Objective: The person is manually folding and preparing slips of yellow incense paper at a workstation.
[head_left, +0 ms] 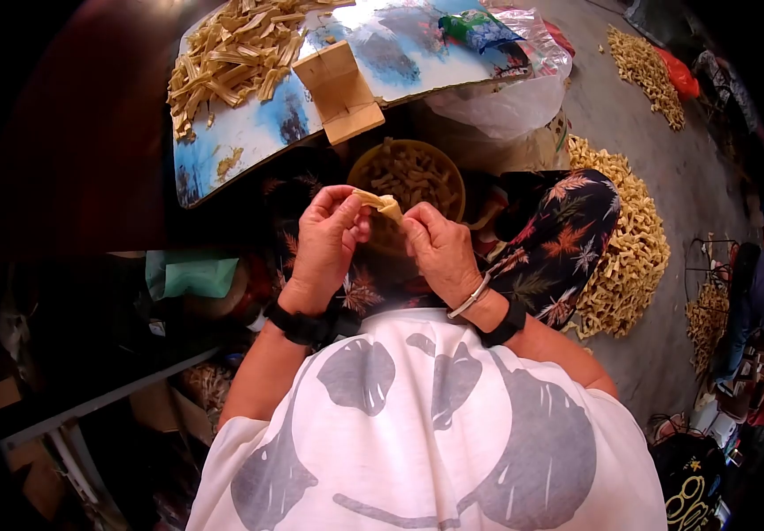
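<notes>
Over my lap, both hands hold a pale yellow strip that looks like tofu skin (385, 205), partly folded or knotted in the middle. The thumb and fingers of my left hand (327, 232) pinch its left end. My right hand (439, 248) grips the right end, the fingers curled round it. Just beyond the hands, between my knees, sits a yellow bowl (460, 188) holding many small knotted pieces (409, 173). Above it, at the table's near edge, stands a small wooden stand (339, 91) made of joined boards.
A pile of loose yellow strips (231, 62) lies on the blue-and-white patterned table (289, 119). Clear plastic bags (506, 102) and a green packet (479, 31) are at its right end. Heaps of knotted pieces (634, 257) cover the floor at right. A metal bar (121, 396) runs at lower left.
</notes>
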`<action>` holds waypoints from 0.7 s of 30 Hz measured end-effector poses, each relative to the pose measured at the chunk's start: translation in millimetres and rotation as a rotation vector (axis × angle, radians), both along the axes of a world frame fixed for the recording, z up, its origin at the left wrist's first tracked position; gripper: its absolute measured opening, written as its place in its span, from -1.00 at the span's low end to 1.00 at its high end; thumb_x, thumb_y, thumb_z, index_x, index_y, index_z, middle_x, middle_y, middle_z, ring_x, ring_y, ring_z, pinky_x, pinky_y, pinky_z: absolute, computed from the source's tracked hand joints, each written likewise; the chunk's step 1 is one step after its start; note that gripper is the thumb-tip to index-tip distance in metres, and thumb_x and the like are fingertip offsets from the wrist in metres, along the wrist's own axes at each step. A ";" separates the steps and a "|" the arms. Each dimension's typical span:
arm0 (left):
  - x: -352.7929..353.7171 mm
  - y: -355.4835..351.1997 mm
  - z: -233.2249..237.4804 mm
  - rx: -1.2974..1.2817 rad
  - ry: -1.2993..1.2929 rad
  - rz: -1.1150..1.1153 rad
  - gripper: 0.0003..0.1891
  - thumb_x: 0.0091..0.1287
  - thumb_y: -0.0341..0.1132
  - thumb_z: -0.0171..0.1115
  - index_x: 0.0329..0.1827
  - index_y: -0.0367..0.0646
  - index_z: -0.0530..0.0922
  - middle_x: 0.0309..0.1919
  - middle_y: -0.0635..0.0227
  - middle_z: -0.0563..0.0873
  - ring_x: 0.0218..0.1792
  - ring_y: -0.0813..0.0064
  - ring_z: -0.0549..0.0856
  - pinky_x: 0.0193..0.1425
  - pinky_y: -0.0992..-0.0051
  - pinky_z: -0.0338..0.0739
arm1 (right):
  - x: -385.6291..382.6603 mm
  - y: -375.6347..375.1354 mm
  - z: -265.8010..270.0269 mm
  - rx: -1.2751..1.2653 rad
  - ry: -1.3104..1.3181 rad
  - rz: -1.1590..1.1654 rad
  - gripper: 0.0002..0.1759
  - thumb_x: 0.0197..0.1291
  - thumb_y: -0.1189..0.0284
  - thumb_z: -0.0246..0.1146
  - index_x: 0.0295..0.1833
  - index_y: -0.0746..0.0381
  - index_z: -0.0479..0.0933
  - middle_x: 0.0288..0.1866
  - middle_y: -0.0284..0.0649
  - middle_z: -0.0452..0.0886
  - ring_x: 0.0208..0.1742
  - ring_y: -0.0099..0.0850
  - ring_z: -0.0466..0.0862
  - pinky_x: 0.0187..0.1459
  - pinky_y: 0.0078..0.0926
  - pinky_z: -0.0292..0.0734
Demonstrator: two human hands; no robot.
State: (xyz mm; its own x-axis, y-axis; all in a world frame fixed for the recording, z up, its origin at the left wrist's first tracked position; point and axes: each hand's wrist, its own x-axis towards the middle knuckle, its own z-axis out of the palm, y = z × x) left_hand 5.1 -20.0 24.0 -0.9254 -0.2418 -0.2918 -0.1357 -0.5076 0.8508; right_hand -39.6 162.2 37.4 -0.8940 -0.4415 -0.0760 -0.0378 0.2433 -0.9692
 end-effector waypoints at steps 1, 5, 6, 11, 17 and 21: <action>0.8 11.1 1.4 0.082 0.007 0.034 -0.80 0.38 -0.44 0.28 0.03 -0.22 0.57 -0.23 0.36 0.71 -0.27 0.56 0.68 -0.18 0.56 0.58 | 0.6 -2.8 -1.1 -0.017 -0.023 -0.015 -0.85 0.37 0.43 0.19 -0.25 0.28 0.53 -0.55 -0.15 0.56 -0.55 -0.26 0.61 -0.43 -0.39 0.49; 2.7 32.0 0.8 0.062 0.074 0.038 -0.71 0.38 -0.43 0.30 0.13 -0.24 0.54 -0.05 0.33 0.69 -0.07 0.52 0.68 0.06 0.50 0.58 | -0.1 -11.0 -12.1 -0.060 0.066 0.015 -0.87 0.33 0.44 0.23 -0.18 0.30 0.54 -0.42 -0.10 0.61 -0.43 -0.23 0.66 -0.35 -0.34 0.52; 2.2 31.3 0.8 0.007 0.075 0.052 -0.71 0.38 -0.43 0.30 0.13 -0.25 0.54 -0.04 0.33 0.69 -0.06 0.53 0.68 0.08 0.50 0.58 | -0.5 -12.2 -15.0 -0.065 0.131 0.044 -0.86 0.32 0.44 0.24 -0.15 0.31 0.55 -0.38 -0.08 0.63 -0.38 -0.23 0.67 -0.32 -0.32 0.53; 2.3 28.3 8.1 0.074 0.017 -0.029 -0.73 0.39 -0.42 0.29 0.11 -0.29 0.56 -0.08 0.31 0.71 -0.10 0.53 0.70 0.08 0.51 0.59 | -27.6 -15.6 -9.0 -0.194 0.293 0.021 -0.66 0.15 0.30 0.41 -0.05 0.25 0.57 -0.25 -0.03 0.67 -0.21 -0.11 0.70 -0.20 -0.32 0.58; 8.3 23.4 2.9 0.091 -0.064 -0.175 -0.79 0.43 -0.38 0.25 0.03 -0.30 0.60 -0.22 0.36 0.71 -0.26 0.59 0.68 -0.09 0.55 0.61 | -38.4 -10.6 -9.9 0.007 0.329 0.155 -0.74 0.16 0.33 0.38 -0.13 0.24 0.55 -0.43 0.00 0.64 -0.38 -0.05 0.69 -0.35 -0.29 0.56; 12.4 23.2 13.2 -0.333 -0.062 -0.148 -0.86 0.43 -0.36 0.25 -0.06 -0.23 0.64 -0.34 0.52 0.64 -0.40 0.75 0.54 -0.27 0.69 0.46 | -40.9 -11.0 0.3 0.030 0.334 0.164 -0.78 0.18 0.36 0.36 -0.18 0.25 0.54 -0.49 -0.10 0.62 -0.47 -0.22 0.68 -0.38 -0.38 0.54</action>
State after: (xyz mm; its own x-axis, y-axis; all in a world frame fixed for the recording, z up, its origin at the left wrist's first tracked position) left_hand 17.5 3.2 37.2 -0.9405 -0.1982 -0.2760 -0.2430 -0.1753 0.9540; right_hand -80.5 151.2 37.6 -0.7895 -0.5826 0.1930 -0.3918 0.2364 -0.8892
